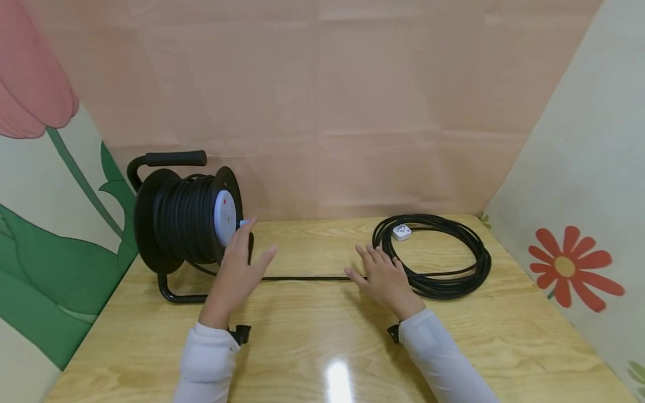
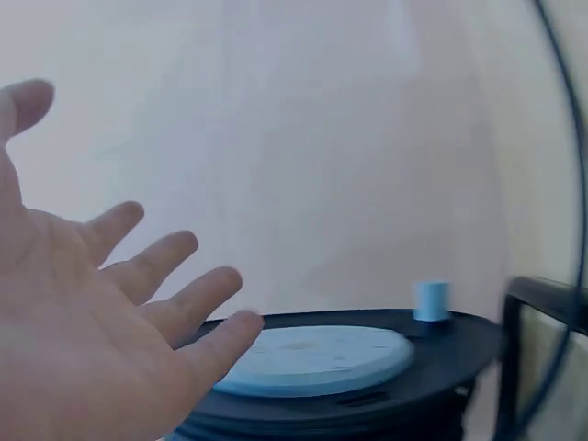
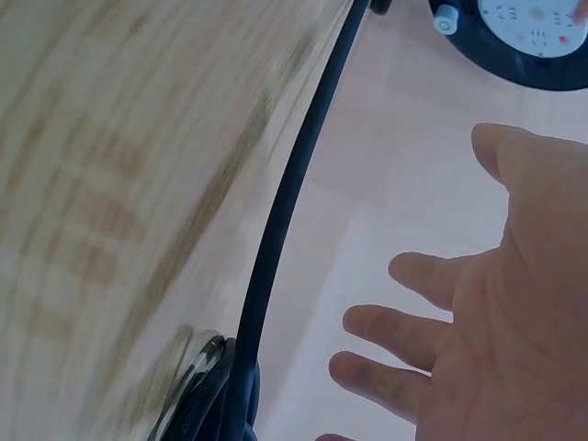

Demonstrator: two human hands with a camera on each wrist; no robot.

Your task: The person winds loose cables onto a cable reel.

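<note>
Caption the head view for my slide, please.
Left hand by a cable reel, right hand by coiled cable with white plug.

The reel (image 1: 144, 224) and cable (image 1: 482, 263) are black, the plug (image 1: 402, 232) white, the table (image 1: 302, 319) yellowish wood-grained, the backdrop (image 1: 353, 112) pinkish.

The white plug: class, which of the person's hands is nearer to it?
Right. In the head view, the right hand is just below the white plug; the left hand is farther off to the left, by the cable reel.
</note>
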